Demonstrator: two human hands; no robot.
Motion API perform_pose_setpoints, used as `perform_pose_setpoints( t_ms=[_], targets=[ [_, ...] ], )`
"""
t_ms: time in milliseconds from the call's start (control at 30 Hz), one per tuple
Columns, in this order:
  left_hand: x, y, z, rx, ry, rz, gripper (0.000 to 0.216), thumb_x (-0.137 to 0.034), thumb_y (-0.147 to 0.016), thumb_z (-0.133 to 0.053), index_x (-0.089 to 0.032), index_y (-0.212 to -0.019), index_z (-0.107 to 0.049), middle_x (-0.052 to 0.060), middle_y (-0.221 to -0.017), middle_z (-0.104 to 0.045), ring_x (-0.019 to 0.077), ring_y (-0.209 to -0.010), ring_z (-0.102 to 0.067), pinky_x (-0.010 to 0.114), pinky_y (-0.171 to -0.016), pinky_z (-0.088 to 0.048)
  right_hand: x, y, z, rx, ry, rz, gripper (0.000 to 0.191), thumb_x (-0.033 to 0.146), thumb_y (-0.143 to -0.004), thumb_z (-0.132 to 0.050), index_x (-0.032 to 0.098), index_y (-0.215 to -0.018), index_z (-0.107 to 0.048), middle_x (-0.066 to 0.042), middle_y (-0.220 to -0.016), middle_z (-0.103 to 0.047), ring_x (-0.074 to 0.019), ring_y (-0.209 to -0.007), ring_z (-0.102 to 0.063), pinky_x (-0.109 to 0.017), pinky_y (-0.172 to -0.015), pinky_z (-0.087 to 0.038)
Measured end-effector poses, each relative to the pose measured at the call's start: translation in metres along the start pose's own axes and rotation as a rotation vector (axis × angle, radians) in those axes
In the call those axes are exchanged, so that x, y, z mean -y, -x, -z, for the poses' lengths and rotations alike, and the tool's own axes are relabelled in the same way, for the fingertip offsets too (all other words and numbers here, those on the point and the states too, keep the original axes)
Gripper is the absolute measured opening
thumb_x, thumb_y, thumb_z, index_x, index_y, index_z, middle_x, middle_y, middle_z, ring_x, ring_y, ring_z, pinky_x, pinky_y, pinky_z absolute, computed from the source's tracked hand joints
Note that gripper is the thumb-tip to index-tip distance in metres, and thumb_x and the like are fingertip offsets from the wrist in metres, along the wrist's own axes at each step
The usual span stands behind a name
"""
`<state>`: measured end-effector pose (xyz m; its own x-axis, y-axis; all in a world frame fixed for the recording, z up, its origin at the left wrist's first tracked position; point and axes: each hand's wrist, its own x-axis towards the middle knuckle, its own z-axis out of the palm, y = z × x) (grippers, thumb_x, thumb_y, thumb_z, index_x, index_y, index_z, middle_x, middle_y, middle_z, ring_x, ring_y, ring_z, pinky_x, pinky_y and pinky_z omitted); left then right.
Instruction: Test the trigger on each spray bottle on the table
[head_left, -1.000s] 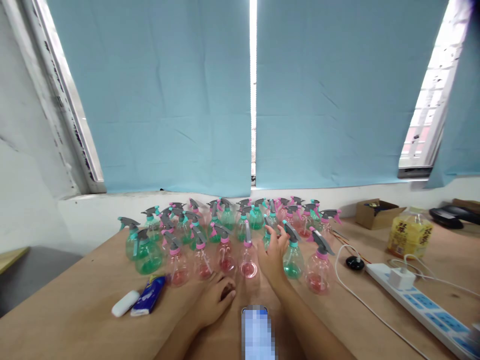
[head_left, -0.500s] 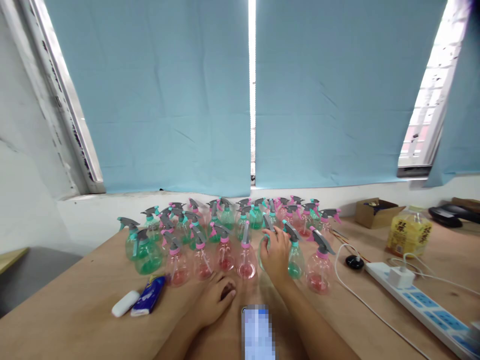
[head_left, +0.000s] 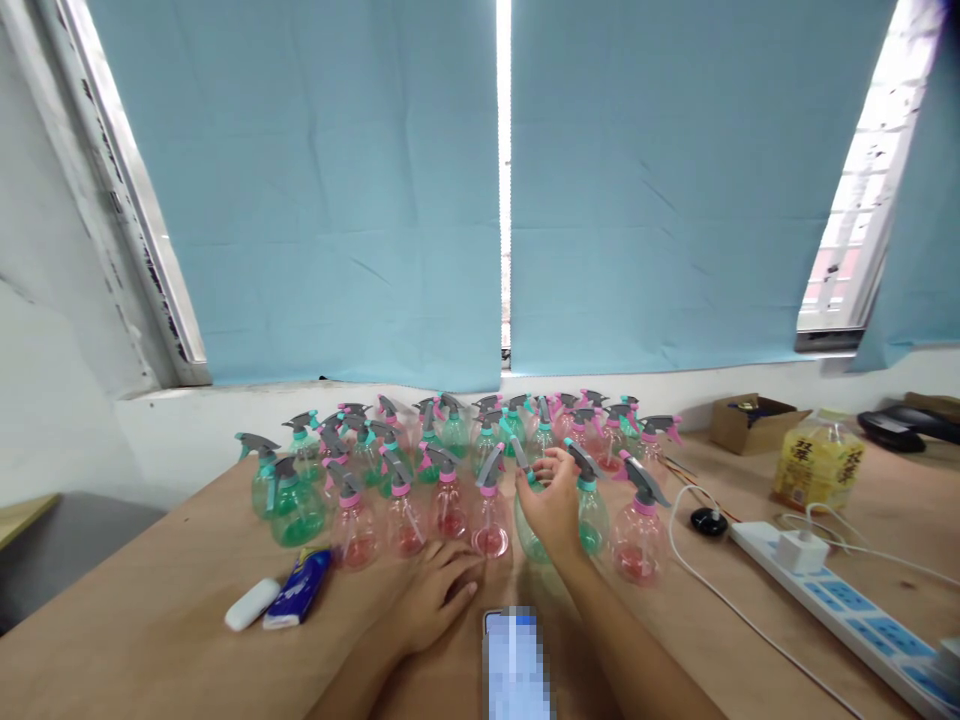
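At far left, a white oval case (head_left: 251, 604) lies beside a blue packet (head_left: 298, 590) on a wooden table (head_left: 172, 640). Just behind them, two green spray bottles (head_left: 298, 512) with gray-and-turquoise heads stand upright at the end of a crowded display. Three pink spray bottles (head_left: 406, 520) follow along the front row, each with a pink collar, while more bottles in both colors rise in ranks behind, below two blue curtains (head_left: 300, 200).

Near center, the left hand (head_left: 435, 600) rests palm down on the table, fingers extended and slightly apart, holding nothing. Its fingertips reach close to the base of a fourth pink bottle (head_left: 490, 525); whether they touch it is unclear. A phone (head_left: 517, 660) with a pixelated screen lies between the forearms.

Right of center, the right hand (head_left: 547, 490) curves around a green bottle (head_left: 528, 532) that stands in the front row, its head tilted toward the left. The thumb sits at the near left of the neck and the fingers curl at the right; whether they pinch it cannot be told.

Farther right stand another green bottle (head_left: 592, 515) and a pink one (head_left: 637, 545). Beyond are a round black object (head_left: 709, 521) with a white cable, an open cardboard box (head_left: 754, 430), a yellow-labeled jug (head_left: 817, 470) and a white power strip (head_left: 844, 605).
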<state>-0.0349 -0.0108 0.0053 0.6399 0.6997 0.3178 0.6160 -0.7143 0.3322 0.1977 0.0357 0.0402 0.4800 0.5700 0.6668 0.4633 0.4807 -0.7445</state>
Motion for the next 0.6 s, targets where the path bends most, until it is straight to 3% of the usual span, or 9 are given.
perform_pose_setpoints(
  t_ms=[133,333,500,600],
  targets=[
    [0.004,0.001,-0.002,0.015,-0.065,0.001,0.043,-0.044,-0.1,-0.043,-0.036,-0.142,-0.045,0.004,-0.138,-0.053,0.0265,-0.12,-0.048,0.045,-0.104,-0.038,-0.006,-0.003,0.0,0.01,0.101,0.009,0.054,0.037,-0.08,-0.062,0.017,-0.129,-0.049,-0.005,-0.088,-0.061,-0.0211,-0.079,-0.057,-0.036,-0.076,-0.047],
    [0.009,0.001,-0.003,0.063,-0.139,0.015,0.052,-0.052,-0.1,-0.04,-0.042,-0.15,-0.031,0.005,-0.14,-0.05,0.029,-0.12,-0.048,0.048,-0.103,-0.038,-0.016,-0.004,-0.001,-0.006,0.219,0.103,0.039,0.042,-0.087,-0.055,0.015,-0.113,-0.068,-0.01,-0.093,-0.06,-0.0248,-0.087,-0.055,-0.04,-0.082,-0.044],
    [0.01,-0.001,-0.003,0.088,-0.144,0.043,0.055,-0.056,-0.098,-0.04,-0.043,-0.15,-0.029,0.005,-0.144,-0.047,0.0311,-0.121,-0.047,0.052,-0.104,-0.037,-0.013,0.003,-0.006,0.024,0.192,0.086,0.043,0.045,-0.088,-0.056,0.017,-0.12,-0.064,-0.01,-0.097,-0.061,-0.0231,-0.084,-0.058,-0.037,-0.079,-0.045],
    [0.011,-0.002,-0.005,0.1,-0.136,0.057,0.058,-0.058,-0.097,-0.042,-0.042,-0.151,-0.029,0.005,-0.151,-0.042,0.034,-0.126,-0.044,0.056,-0.106,-0.035,-0.012,0.01,-0.012,0.034,0.198,0.105,0.044,0.044,-0.092,-0.051,0.019,-0.127,-0.059,-0.013,-0.11,-0.063,-0.026,-0.098,-0.059,-0.04,-0.085,-0.043]
  ],
)
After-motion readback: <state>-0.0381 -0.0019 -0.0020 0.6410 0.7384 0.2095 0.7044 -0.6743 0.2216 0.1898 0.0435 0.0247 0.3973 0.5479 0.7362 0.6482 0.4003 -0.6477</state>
